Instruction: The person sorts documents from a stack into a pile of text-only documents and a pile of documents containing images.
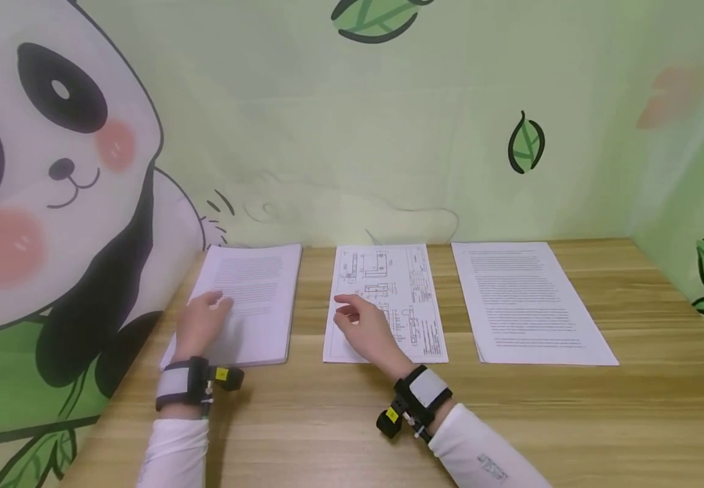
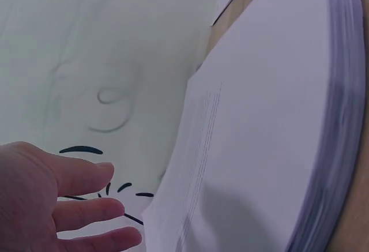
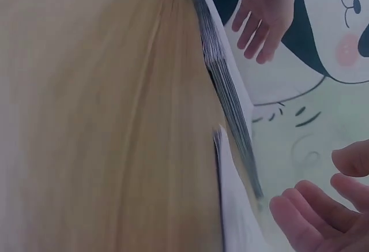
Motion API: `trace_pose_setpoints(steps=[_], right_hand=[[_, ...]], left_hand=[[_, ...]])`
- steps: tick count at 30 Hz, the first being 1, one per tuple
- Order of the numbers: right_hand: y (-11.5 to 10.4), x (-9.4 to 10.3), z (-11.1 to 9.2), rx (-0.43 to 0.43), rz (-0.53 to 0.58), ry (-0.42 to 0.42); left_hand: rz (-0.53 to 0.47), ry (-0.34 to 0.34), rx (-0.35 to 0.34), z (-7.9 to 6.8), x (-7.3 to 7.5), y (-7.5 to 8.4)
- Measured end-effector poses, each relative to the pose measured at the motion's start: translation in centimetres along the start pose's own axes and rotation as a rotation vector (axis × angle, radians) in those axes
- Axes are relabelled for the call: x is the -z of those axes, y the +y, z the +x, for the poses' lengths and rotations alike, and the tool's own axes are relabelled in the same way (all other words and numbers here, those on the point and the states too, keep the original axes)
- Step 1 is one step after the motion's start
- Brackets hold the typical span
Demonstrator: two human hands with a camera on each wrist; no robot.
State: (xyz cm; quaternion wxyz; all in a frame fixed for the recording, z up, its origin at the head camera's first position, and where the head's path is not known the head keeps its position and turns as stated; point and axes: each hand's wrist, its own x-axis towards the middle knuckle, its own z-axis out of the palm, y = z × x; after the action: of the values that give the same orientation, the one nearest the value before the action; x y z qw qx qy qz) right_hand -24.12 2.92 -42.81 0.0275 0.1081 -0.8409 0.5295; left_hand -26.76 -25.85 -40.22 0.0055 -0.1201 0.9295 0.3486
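Bench [image 1: 303,427] is wood-grain, front strip nearest. Toward its back edge, three paper sets in a row, side by side, gaps between. Left: stack [image 1: 263,332], thick, printed text on top, page edges visible along its side in both wrist views. Middle: drawing [image 1: 416,285], line views and dimensions, much thinner at its edge than the stack. Right: text page [image 1: 523,305], lying flat, slightly skewed to the eye. Behind the bench, pale green wall [image 1: 303,102] with printed leaves [image 1: 525,144]; big panda [image 1: 95,203] at left, more foliage on the right side.

Arms come in from the near side, white sleeves [image 1: 480,451], each wrist strapped with a small black camera [image 1: 230,378]. Left forearm runs nearly straight forward; right one angles in toward the left.

Left hand [image 1: 201,325] hangs over the left part of the stack, fingers loosely bent, a gap from the paper in the left wrist view, its shadow on the top page. Grip apart: thumb and fingers separated. Right hand [image 1: 369,331] hovers over the drawing, palm turned inward, fingers softly curved. Grip apart there too, thumb off the fingers.
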Motion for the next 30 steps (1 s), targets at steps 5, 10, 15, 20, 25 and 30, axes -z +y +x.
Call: trace_pose_setpoints(steps=[5, 10, 15, 20, 25, 30], right_hand=[[-0.2, -1.8, 0.5, -0.070, 0.121, -0.077], [0.0, -3.3, 1.1, -0.119, 0.225, -0.149], [-0.5, -4.2, 1.0, -0.188, 0.276, -0.219], [-0.9, -5.0, 1.0, -0.234, 0.297, -0.250], [-0.9, -6.0, 1.6, -0.273, 0.374, -0.268], [-1.1, -6.6, 2.0, -0.315, 0.468, -0.268]], left_hand=[[-0.002, -0.014, 0.034, 0.4, 0.2, -1.4], [0.021, -0.046, 0.048, 1.0, 0.1, -2.4], [-0.018, -0.067, 0.109, 1.0, 0.0, -2.7], [-0.025, -0.043, 0.122, 0.7, 0.1, -2.8], [-0.003, -0.038, 0.117, 0.7, 0.2, -3.0], [-0.010, -0.038, 0.150, 0.7, 0.2, -3.0]])
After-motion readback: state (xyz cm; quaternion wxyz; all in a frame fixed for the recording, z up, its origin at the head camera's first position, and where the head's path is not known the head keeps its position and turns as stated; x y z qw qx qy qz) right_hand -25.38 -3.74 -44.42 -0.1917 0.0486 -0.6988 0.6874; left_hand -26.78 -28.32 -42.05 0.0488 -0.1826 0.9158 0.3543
